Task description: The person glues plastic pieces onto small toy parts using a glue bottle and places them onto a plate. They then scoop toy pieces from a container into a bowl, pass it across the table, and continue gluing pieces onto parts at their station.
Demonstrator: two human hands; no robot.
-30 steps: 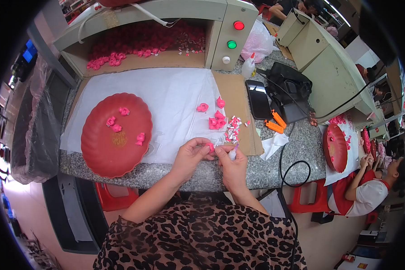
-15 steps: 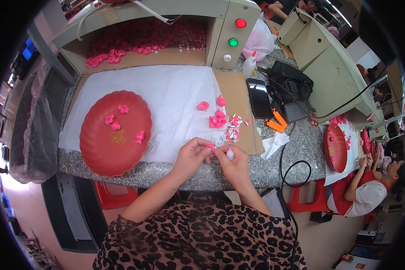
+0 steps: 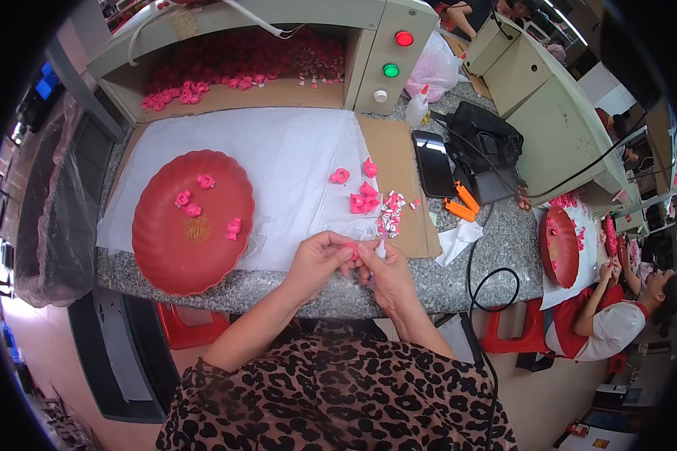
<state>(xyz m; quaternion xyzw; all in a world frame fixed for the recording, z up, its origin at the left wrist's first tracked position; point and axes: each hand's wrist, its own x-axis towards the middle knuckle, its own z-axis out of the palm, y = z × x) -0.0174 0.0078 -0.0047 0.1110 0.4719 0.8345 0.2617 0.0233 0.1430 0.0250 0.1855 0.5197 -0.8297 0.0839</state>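
Near the table's front edge, my left hand (image 3: 314,264) pinches a small pink figurine (image 3: 352,250), mostly covered by the fingers. My right hand (image 3: 390,279) meets it there, thumb and fingertip at the figurine. A small whitish bottle with a thin purple tip (image 3: 381,247) is gripped in that same hand, its tip pointing up and away. Just beyond the hands lies a pile of tiny white-and-pink pieces (image 3: 390,213). Several loose pink figurines (image 3: 364,201) are on the white sheet (image 3: 286,165) beside the pile.
A red scalloped plate (image 3: 154,252) with several figurines sits on the left. Behind is a grey cabinet (image 3: 365,68) filled with pink parts. To the right are a phone (image 3: 434,165), black bag (image 3: 485,135), orange tools (image 3: 460,210), tissue (image 3: 459,240) and cable. A co-worker (image 3: 617,312) sits farther right.
My right hand has turned slightly, and the bottle in it has shifted a little left, its body now more hidden by the fingers. The left hand stays nearly in place.
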